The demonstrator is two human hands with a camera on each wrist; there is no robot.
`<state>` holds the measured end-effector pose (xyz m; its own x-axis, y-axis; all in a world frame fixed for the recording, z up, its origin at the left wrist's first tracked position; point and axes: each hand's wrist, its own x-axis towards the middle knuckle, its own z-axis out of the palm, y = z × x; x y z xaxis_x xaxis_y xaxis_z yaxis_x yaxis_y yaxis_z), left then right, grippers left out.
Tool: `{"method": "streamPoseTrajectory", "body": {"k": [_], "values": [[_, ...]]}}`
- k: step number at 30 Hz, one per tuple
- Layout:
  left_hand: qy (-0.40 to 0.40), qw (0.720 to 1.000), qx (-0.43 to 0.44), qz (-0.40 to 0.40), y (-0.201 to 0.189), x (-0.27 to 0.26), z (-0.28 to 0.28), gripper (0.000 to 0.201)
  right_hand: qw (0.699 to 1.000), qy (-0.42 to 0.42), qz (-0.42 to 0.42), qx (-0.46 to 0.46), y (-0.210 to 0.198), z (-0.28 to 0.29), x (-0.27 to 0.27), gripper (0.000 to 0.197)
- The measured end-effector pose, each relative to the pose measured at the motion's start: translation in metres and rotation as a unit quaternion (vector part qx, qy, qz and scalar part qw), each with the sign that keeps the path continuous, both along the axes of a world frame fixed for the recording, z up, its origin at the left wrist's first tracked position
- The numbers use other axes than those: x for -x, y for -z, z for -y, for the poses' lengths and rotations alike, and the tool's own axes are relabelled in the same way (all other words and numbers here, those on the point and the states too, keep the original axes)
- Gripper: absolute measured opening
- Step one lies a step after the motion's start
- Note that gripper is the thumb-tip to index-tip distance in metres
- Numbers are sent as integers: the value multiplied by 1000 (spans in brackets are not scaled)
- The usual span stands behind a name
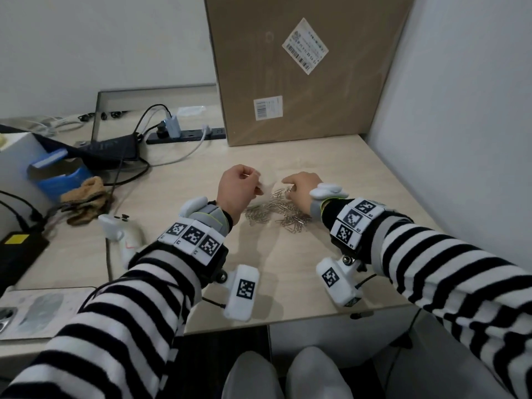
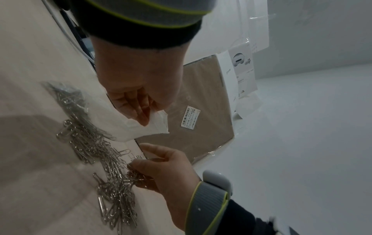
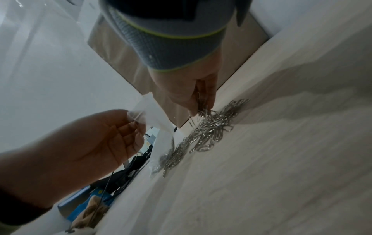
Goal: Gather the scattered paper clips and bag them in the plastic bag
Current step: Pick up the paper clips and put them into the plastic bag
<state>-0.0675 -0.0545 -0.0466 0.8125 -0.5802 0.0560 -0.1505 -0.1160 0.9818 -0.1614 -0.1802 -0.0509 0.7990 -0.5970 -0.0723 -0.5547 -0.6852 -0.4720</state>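
Observation:
A heap of silver paper clips (image 1: 276, 214) (image 2: 104, 167) (image 3: 209, 128) lies on the pale wooden table (image 1: 331, 254) between my hands. My left hand (image 1: 241, 188) (image 2: 138, 108) pinches the top edge of a small clear plastic bag (image 1: 266, 187) (image 2: 149, 127) (image 3: 153, 114), lifted just above the clips; a few clips show through its lower part. My right hand (image 1: 299, 187) (image 2: 153, 168) (image 3: 199, 101) reaches down into the heap at the right, its fingers curled round a small bunch of clips.
A large cardboard box (image 1: 305, 67) stands at the back against the wall. At the left lie a power strip (image 1: 187, 135) with cables, a blue box (image 1: 63, 177), a brown cloth (image 1: 86, 200) and a white controller (image 1: 121, 234). The table's front edge (image 1: 288, 321) is near my lap.

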Motion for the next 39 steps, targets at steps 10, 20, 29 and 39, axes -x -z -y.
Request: {"method": "streamPoseTrajectory", "body": {"k": [10,20,29,39], "values": [[0,999,-17,-31,-5,18,-4,17,926,152,247,-240,2,12,15,8],[33,996,-15,-83,-24,38,5,21,866,62,396,-299,-45,-18,12,17],[12,991,17,-133,-23,37,8,26,935,47,322,-141,-28,-22,11,18],[-5,996,2,-87,-30,31,9,18,970,17,241,-37,-50,-11,14,18]]}}
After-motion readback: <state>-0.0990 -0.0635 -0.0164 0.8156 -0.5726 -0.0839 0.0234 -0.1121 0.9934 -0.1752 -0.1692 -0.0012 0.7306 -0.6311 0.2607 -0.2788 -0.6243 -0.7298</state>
